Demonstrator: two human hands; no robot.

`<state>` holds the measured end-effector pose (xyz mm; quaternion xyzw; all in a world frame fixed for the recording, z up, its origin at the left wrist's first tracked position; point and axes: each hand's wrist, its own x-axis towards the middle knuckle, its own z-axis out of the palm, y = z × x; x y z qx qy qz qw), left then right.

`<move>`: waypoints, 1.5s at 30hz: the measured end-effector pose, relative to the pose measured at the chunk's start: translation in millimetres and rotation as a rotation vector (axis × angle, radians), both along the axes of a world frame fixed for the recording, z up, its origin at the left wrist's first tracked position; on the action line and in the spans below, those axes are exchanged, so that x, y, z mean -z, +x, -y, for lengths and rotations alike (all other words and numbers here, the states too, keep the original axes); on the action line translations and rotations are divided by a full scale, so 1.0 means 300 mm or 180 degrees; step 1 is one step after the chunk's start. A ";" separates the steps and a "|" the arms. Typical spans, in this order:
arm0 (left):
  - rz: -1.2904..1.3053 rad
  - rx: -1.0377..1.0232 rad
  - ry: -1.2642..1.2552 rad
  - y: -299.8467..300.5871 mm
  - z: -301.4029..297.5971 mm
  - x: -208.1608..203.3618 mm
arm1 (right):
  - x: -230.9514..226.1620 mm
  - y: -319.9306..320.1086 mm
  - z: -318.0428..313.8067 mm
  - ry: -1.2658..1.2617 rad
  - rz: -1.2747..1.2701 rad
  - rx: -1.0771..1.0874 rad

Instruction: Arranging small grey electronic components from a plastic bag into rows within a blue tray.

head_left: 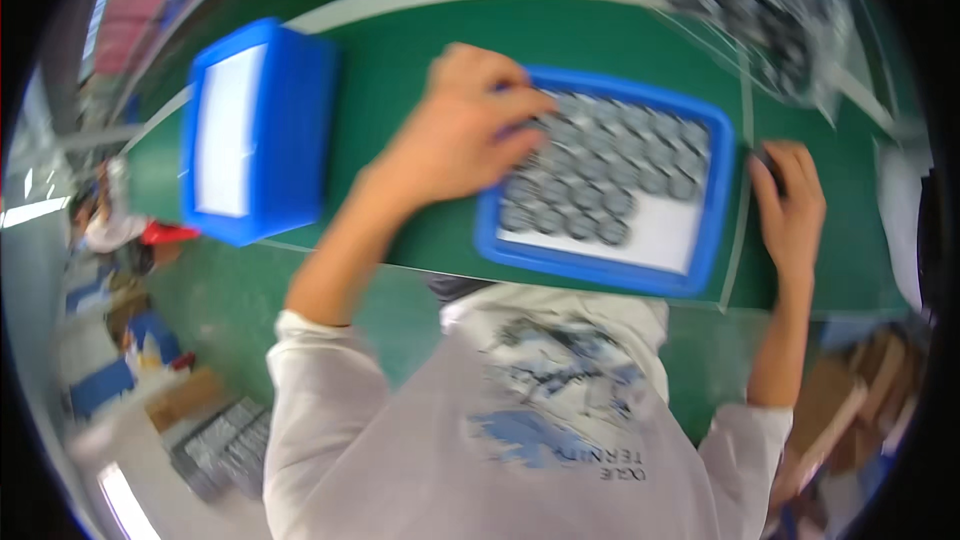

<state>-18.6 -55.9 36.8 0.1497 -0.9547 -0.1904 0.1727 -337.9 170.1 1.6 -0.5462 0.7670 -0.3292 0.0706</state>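
Observation:
My left hand (465, 130) reaches over the left rim of a shallow blue tray (712, 240). Its thumb and fingers are apart, their tips at the small round grey pieces (620, 155) inside; motion blurs whether they touch one. These pieces stand in close rows on the tray's white bottom, which shows bare at the lower right. To the right of the tray, my right hand (795, 205) is low over the green table, its fingers curled together. A small dark spot shows at its fingertips, too blurred to name.
At the left of the green table (400, 50) is a blue bin (290, 130) with a white panel. A clear plastic bag (770, 20) of dark pieces lies at the far right. Cardboard boxes (850, 400) are at the lower right. Another person (110, 210) is at far left.

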 end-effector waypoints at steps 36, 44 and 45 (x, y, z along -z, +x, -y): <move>-0.1532 -0.1686 0.0437 -0.161 0.270 0.179 | 0.032 -0.004 -0.098 -0.0217 -0.0899 -0.0218; -0.1176 -0.1881 0.1076 -0.096 0.312 0.172 | -0.153 0.199 -0.046 -0.0521 -0.0446 -0.1066; -0.1036 -0.1968 0.1155 -0.103 0.306 0.165 | -0.166 0.241 -0.036 -0.0397 -0.0510 -0.1165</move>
